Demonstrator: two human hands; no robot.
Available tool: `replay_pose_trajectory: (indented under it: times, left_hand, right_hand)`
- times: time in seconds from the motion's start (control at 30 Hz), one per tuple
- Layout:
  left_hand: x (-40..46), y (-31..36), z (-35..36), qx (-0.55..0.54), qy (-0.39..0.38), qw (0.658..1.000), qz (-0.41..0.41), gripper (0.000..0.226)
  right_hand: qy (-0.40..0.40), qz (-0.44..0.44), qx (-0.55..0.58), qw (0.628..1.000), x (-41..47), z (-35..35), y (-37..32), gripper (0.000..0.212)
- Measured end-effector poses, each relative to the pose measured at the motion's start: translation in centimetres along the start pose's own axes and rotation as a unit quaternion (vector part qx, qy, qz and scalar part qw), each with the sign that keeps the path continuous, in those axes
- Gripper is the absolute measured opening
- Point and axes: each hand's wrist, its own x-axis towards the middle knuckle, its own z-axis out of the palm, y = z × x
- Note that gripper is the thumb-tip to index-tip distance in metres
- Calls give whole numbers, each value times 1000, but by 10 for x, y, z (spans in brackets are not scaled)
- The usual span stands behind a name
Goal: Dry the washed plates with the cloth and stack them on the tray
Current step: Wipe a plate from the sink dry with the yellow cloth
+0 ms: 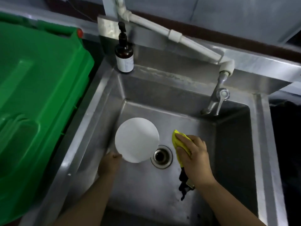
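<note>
A round white plate (136,139) is held over the left half of the steel sink (232,144). My left hand (110,162) grips it by its lower left rim. My right hand (193,157) is over the sink to the right of the drain, its fingers curled round a yellow cloth (176,137). A dark part of the cloth (184,183) hangs below the hand. Plate and cloth are apart, with the drain between them. No tray shows in this view.
A round drain (161,156) sits in the sink floor. A tap (215,98) on a white pipe (175,36) juts over the back right of the sink. A brown pump bottle (124,54) stands on the back left corner. A big green plastic bin lid (32,88) fills the left.
</note>
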Motion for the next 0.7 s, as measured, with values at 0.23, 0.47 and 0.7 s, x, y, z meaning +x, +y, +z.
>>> replay_pose_trajectory:
  times: [0.23, 0.47, 0.7]
  left_hand:
    - [30, -4, 23, -138, -4, 989, -61, 31]
    - [26, 1, 28, -224, -12, 968, -112, 20]
    - [16, 21, 29, -441, -67, 883, -146, 42]
  right_hand:
    - [-14, 32, -8, 999, 10, 20, 2, 39]
    - [-4, 32, -3, 999, 13, 19, -4, 39]
    - [3, 41, -9, 999, 9, 4, -4, 38]
